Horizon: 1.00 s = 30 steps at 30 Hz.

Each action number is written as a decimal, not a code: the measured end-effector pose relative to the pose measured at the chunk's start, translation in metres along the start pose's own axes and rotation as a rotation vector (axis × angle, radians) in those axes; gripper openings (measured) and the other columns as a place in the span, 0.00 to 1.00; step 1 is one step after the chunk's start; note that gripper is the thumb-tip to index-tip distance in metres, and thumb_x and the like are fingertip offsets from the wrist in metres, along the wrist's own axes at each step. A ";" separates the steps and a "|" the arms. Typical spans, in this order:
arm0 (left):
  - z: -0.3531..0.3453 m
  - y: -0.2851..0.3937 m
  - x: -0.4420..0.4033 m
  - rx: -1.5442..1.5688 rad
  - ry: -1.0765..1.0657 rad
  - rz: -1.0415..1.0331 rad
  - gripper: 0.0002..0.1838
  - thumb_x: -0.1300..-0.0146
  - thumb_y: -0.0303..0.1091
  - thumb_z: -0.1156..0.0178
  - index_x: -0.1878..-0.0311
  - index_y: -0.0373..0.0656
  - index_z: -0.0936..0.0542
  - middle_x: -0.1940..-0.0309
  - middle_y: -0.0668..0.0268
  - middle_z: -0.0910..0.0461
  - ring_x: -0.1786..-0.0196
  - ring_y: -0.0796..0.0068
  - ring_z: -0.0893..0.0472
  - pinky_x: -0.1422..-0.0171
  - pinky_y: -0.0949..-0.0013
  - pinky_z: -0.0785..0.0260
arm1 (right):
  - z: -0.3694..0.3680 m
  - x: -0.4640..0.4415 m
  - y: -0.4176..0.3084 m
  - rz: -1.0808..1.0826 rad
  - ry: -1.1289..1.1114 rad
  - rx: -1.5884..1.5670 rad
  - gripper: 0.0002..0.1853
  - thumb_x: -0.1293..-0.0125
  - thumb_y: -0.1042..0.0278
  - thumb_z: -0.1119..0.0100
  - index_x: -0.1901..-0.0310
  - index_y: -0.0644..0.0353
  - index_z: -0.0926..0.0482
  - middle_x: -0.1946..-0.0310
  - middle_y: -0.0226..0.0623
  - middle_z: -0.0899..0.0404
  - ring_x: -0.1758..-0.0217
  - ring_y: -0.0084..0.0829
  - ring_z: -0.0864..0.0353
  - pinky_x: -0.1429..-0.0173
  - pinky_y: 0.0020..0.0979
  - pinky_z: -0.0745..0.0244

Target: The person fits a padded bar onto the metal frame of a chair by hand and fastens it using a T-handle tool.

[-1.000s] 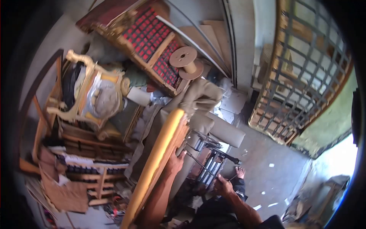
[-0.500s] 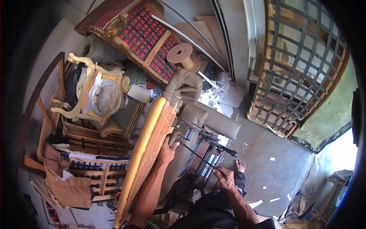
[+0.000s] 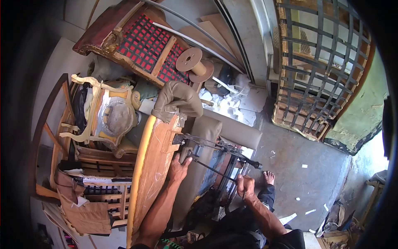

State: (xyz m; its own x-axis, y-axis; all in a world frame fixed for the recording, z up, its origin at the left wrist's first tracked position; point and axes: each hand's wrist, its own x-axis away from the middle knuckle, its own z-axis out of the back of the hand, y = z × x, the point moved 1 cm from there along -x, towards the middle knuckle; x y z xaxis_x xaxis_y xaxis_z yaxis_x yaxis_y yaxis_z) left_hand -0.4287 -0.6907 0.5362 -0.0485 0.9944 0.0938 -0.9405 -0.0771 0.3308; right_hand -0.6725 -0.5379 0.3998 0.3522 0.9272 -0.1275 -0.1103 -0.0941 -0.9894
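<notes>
My right hand (image 3: 245, 186) is closed around the near end of a thin dark rod (image 3: 213, 170). The rod's far end reaches my left hand (image 3: 178, 169), whose fingers are curled beside the wooden panel (image 3: 156, 159) at a small grey-brown piece; what they grip there is partly hidden. The panel stands on edge with yellow foam along one side and loose grey-brown upholstery (image 3: 178, 99) bunched at its top. A dark metal linkage (image 3: 207, 144) runs from the panel to the seat mechanism. Grey-brown seat padding (image 3: 203, 133) lies beside the panel.
Behind stand an upturned red chair (image 3: 93, 35) with black webbing and a cardboard spool (image 3: 188, 59). A carved cream chair frame (image 3: 97, 103) is at left. A webbed frame (image 3: 282, 83) leans at right. Paper scraps (image 3: 288, 218) lie on the floor near my bare foot (image 3: 269, 177).
The panel has turned and shows more of its wooden face, with the linkage's end now visible against it. The view has shifted slightly. Both hands keep their places at the rod.
</notes>
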 end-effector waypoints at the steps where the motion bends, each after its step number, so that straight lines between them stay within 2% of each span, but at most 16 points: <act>1: 0.001 0.004 -0.001 -0.044 0.025 -0.005 0.31 0.42 0.59 0.34 0.45 0.44 0.21 0.64 0.49 0.16 0.59 0.44 0.17 0.54 0.49 0.26 | -0.002 -0.003 0.000 -0.006 -0.003 -0.004 0.22 0.29 0.69 0.49 0.84 0.65 0.28 0.86 0.48 0.26 0.84 0.51 0.25 0.74 0.46 0.34; 4: 0.000 0.005 0.000 -0.020 0.041 0.005 0.30 0.42 0.60 0.34 0.47 0.44 0.20 0.66 0.49 0.16 0.61 0.44 0.17 0.56 0.49 0.26 | -0.003 -0.001 -0.003 -0.161 0.025 -0.039 0.24 0.28 0.67 0.54 0.85 0.65 0.30 0.87 0.48 0.27 0.83 0.50 0.24 0.75 0.45 0.33; 6: -0.001 0.004 -0.003 0.053 0.038 -0.003 0.28 0.41 0.58 0.34 0.49 0.45 0.20 0.67 0.51 0.16 0.63 0.46 0.17 0.56 0.49 0.26 | -0.008 0.003 0.005 -0.153 0.034 -0.049 0.26 0.25 0.64 0.55 0.85 0.65 0.30 0.88 0.42 0.28 0.88 0.33 0.29 0.79 0.37 0.39; 7: -0.001 0.003 -0.002 0.099 0.008 0.018 0.27 0.41 0.57 0.33 0.49 0.45 0.20 0.68 0.53 0.16 0.64 0.47 0.17 0.57 0.50 0.26 | -0.013 0.009 0.012 -0.155 0.022 -0.047 0.26 0.25 0.64 0.55 0.85 0.65 0.30 0.88 0.42 0.28 0.88 0.33 0.29 0.79 0.37 0.39; 9: -0.008 -0.007 -0.003 0.132 0.040 -0.020 0.25 0.40 0.55 0.33 0.50 0.45 0.19 0.67 0.54 0.16 0.64 0.49 0.18 0.57 0.51 0.26 | -0.022 0.021 0.034 -0.402 0.094 -0.147 0.24 0.25 0.65 0.53 0.82 0.64 0.28 0.89 0.38 0.28 0.88 0.29 0.30 0.80 0.34 0.39; 10: -0.014 -0.016 -0.005 0.118 0.109 -0.073 0.24 0.40 0.54 0.32 0.50 0.45 0.19 0.66 0.55 0.16 0.63 0.50 0.18 0.56 0.53 0.26 | -0.027 0.025 0.045 -0.350 0.105 -0.074 0.20 0.25 0.66 0.50 0.78 0.63 0.25 0.87 0.34 0.27 0.87 0.25 0.30 0.81 0.31 0.40; 12: 0.006 0.010 -0.003 0.078 -0.051 0.051 0.25 0.39 0.54 0.33 0.49 0.45 0.20 0.63 0.52 0.16 0.60 0.47 0.18 0.55 0.52 0.26 | -0.028 0.027 0.051 -0.268 0.051 0.047 0.18 0.25 0.65 0.49 0.74 0.64 0.24 0.84 0.34 0.24 0.82 0.23 0.26 0.77 0.30 0.35; 14: -0.013 -0.012 -0.011 0.128 0.094 -0.120 0.26 0.37 0.55 0.35 0.47 0.42 0.21 0.62 0.48 0.17 0.60 0.44 0.18 0.54 0.51 0.26 | -0.031 0.023 0.047 -0.028 0.342 0.023 0.29 0.25 0.57 0.46 0.85 0.63 0.30 0.86 0.20 0.33 0.82 0.14 0.41 0.79 0.31 0.46; 15: -0.005 -0.001 -0.004 0.092 0.056 -0.106 0.28 0.36 0.54 0.35 0.45 0.39 0.23 0.63 0.45 0.17 0.58 0.41 0.18 0.53 0.50 0.26 | -0.012 0.004 0.009 -0.283 0.108 -0.061 0.28 0.26 0.56 0.44 0.83 0.64 0.29 0.85 0.22 0.33 0.81 0.14 0.40 0.78 0.31 0.44; 16: 0.012 0.023 0.008 -0.020 -0.012 0.016 0.34 0.35 0.53 0.37 0.38 0.31 0.27 0.52 0.39 0.19 0.45 0.40 0.20 0.40 0.53 0.28 | 0.015 -0.013 -0.037 -0.538 -0.123 -0.145 0.27 0.27 0.54 0.42 0.81 0.65 0.28 0.84 0.24 0.32 0.79 0.15 0.39 0.77 0.31 0.43; 18: 0.006 0.004 0.028 -0.073 0.190 -0.247 0.33 0.33 0.45 0.38 0.32 0.33 0.32 0.45 0.41 0.21 0.39 0.40 0.23 0.34 0.53 0.31 | 0.033 -0.008 -0.061 -0.335 -0.267 0.000 0.25 0.29 0.54 0.39 0.76 0.68 0.25 0.82 0.30 0.31 0.78 0.18 0.38 0.75 0.32 0.40; 20: 0.022 0.014 0.084 0.040 0.267 -0.332 0.29 0.32 0.39 0.39 0.31 0.35 0.32 0.42 0.43 0.23 0.38 0.41 0.24 0.34 0.53 0.31 | 0.044 0.018 -0.075 -0.223 -0.284 0.054 0.22 0.30 0.56 0.38 0.73 0.69 0.22 0.83 0.34 0.33 0.77 0.21 0.37 0.73 0.33 0.38; 22: 0.043 0.015 0.155 0.215 0.131 -0.327 0.24 0.32 0.35 0.40 0.36 0.34 0.28 0.42 0.44 0.23 0.38 0.44 0.24 0.33 0.54 0.31 | 0.045 0.059 -0.078 -0.278 -0.256 -0.014 0.20 0.30 0.57 0.37 0.71 0.69 0.21 0.83 0.35 0.31 0.77 0.21 0.36 0.71 0.33 0.36; 25: 0.042 -0.019 0.241 0.202 0.088 -0.287 0.22 0.33 0.30 0.39 0.38 0.35 0.26 0.42 0.47 0.22 0.38 0.47 0.23 0.34 0.54 0.31 | 0.036 0.126 -0.075 -0.348 -0.328 -0.076 0.17 0.31 0.60 0.37 0.69 0.69 0.20 0.82 0.37 0.29 0.76 0.21 0.33 0.70 0.33 0.34; 28: 0.032 -0.063 0.279 0.059 0.195 -0.151 0.22 0.35 0.29 0.39 0.38 0.34 0.26 0.42 0.47 0.22 0.37 0.46 0.25 0.33 0.53 0.32 | 0.015 0.177 -0.094 -0.364 -0.377 -0.116 0.16 0.31 0.60 0.37 0.66 0.68 0.18 0.81 0.38 0.28 0.75 0.22 0.32 0.70 0.33 0.33; 30: 0.047 -0.062 0.284 0.084 0.210 -0.119 0.23 0.36 0.27 0.38 0.38 0.36 0.26 0.42 0.48 0.23 0.35 0.45 0.27 0.32 0.53 0.34 | 0.004 0.197 -0.104 -0.462 -0.449 -0.131 0.15 0.30 0.60 0.37 0.64 0.67 0.17 0.81 0.40 0.25 0.76 0.22 0.29 0.69 0.33 0.31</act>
State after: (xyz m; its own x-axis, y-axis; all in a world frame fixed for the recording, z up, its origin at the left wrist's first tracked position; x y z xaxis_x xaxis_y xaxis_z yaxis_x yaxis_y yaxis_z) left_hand -0.3684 -0.4073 0.5862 -0.0163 0.9894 -0.1445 -0.9132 0.0441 0.4051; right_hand -0.5955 -0.3445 0.4778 -0.0896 0.9411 0.3261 0.0835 0.3334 -0.9391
